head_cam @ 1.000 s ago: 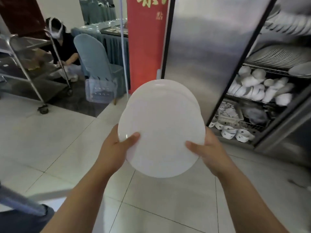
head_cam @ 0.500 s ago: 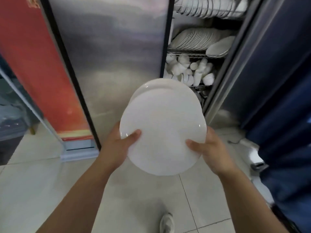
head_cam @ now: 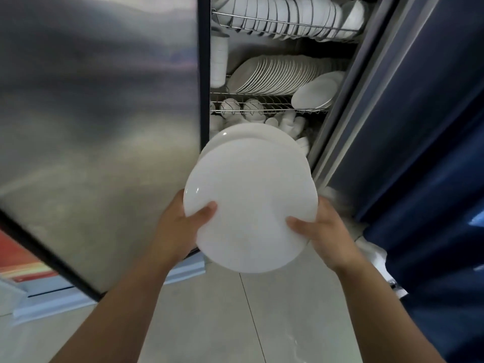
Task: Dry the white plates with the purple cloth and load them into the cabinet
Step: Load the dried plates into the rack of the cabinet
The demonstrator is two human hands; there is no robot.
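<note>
- The left hand grasps the left rim of the stack of white plates, thumb on top.
- The right hand grasps the stack's right rim in the same way.
- Just beyond the stack stands the open cabinet.
- Above the stack, a wire shelf carries upright plates.
- Higher still sit racked bowls.

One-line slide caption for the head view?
The left hand and right hand hold a stack of white plates in front of the open cabinet, whose wire racks carry rows of white dishes.
</note>
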